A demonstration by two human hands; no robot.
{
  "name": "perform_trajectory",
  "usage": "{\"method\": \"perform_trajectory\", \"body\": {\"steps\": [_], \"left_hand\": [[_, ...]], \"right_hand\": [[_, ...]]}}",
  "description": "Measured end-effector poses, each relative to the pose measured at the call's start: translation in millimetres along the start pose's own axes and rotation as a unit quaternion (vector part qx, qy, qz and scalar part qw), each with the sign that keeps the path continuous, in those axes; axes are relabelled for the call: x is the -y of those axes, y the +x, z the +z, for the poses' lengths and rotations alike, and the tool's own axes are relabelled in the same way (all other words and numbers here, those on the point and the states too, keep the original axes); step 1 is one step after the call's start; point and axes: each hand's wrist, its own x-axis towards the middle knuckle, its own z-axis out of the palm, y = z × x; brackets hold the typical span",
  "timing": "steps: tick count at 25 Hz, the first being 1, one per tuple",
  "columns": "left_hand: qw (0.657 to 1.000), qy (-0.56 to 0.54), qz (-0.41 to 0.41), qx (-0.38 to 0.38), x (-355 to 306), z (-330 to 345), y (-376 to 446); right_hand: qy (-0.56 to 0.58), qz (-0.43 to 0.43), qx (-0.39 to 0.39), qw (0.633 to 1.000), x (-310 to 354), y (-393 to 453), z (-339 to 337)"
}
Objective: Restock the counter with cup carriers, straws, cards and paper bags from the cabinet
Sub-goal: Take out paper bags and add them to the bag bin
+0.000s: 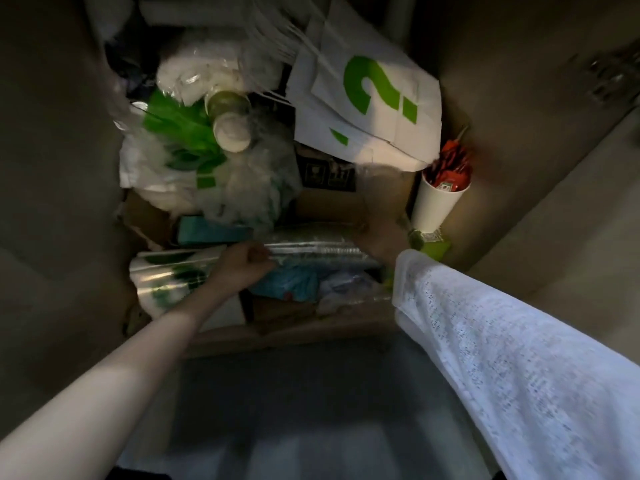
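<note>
I look down into a dim open cabinet. A long clear plastic-wrapped pack (311,249), its contents unclear, lies across the front of the shelf. My left hand (242,263) grips its left part with curled fingers. My right hand (381,237) reaches to the pack's right end by a brown cardboard box (329,206); its fingers are in shadow. White paper bags with green print (367,98) lean at the back right. A plastic sleeve of stacked cups (228,119) lies at the back left.
A white cup of red sauce packets (440,199) stands at the right wall. A roll of clear bags with green print (173,275) lies front left. Crumpled plastic (249,192) and a blue bag (294,282) fill the middle. The cabinet door (536,98) stands open on the right.
</note>
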Motion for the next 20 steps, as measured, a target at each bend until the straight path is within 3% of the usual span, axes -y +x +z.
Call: {"method": "perform_trajectory", "body": {"steps": [7,13,17,20], "left_hand": [[0.975,-0.219,-0.023,0.001,-39,-12,20],[0.970,-0.211,0.046,-0.114,-89,-30,41],[0.960,-0.258,0.028,-0.109,-119,-39,58],[0.965,-0.241,0.030,-0.097,-138,-41,71]], "right_hand": [[0.207,-0.011,-0.082,0.975,27,24,-34],[0.126,-0.072,-0.300,0.943,25,24,-85],[0.081,-0.060,-0.314,0.944,0,38,-107],[-0.003,-0.036,-0.266,0.963,-22,51,-114]]}}
